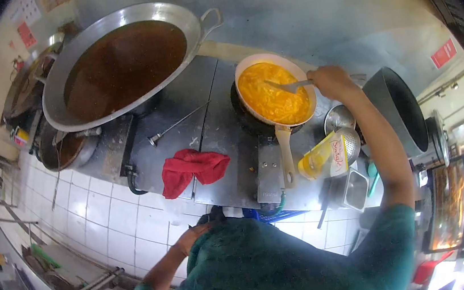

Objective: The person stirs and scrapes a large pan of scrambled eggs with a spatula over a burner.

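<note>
My right hand (331, 81) grips a grey metal spatula (287, 86), its blade dipped into orange-yellow egg mixture (272, 101). Lighter curds show through the liquid egg. It fills a light-coloured frying pan (240, 67), which sits over a burner with its beige handle pointing towards me. Down by my waist is my left hand (195, 237), partly covered by the green shirt; its fingers are too hidden to read. To the pan's right lies a plastic container of yellow liquid (317, 161) bearing a printed label.
A wide metal wok (152, 12) of dark brown liquid stands at the left. On the steel counter are a thin metal rod (177, 120) and a crumpled red cloth (194, 170). A perforated ladle (351, 144), steel container (355, 189) and tall grey pot (391, 114) occupy the right side.
</note>
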{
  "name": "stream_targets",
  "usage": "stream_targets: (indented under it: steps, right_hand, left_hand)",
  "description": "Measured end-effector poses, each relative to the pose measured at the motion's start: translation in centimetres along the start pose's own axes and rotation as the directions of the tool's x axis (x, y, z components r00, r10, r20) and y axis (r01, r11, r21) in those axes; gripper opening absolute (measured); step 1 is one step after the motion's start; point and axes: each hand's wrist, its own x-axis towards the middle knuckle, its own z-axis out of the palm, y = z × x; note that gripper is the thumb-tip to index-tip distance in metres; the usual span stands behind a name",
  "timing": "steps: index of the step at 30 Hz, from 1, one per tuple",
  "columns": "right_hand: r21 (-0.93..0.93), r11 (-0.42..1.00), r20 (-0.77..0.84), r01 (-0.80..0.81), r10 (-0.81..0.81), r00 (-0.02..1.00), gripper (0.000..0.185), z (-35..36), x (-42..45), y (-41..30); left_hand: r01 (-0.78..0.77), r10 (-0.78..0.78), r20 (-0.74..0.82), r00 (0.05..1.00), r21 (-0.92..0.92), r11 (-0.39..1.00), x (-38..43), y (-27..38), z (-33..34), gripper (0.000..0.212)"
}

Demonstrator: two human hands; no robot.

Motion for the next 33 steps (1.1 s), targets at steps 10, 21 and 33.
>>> stream_targets:
  steps: [10,21,33]
  right_hand:
    - [0.143,0.982,0.05,0.121,-0.129,0.99,0.017,1.8,-2.3,-7.4]
    - [0.333,0.927,-0.093,-0.171,0.212,0.973,0.02,6.2,8.6,-8.7]
    - [0.119,0.961,0.337,-0.251,0.199,0.92,0.029,12.5,11.3,6.3]
  left_hand:
    - [-0.117,0.121,-0.031,0.992,0.104,0.988,0.9,0.8,-1.1,0.058]
    - [-0.018,0.02,-0.035,0.999,0.067,0.998,0.5,2.2,-1.0,0.056]
    - [-0.013,0.012,-0.048,0.999,-0.018,1.0,1.0,3.2,-1.5,0.051]
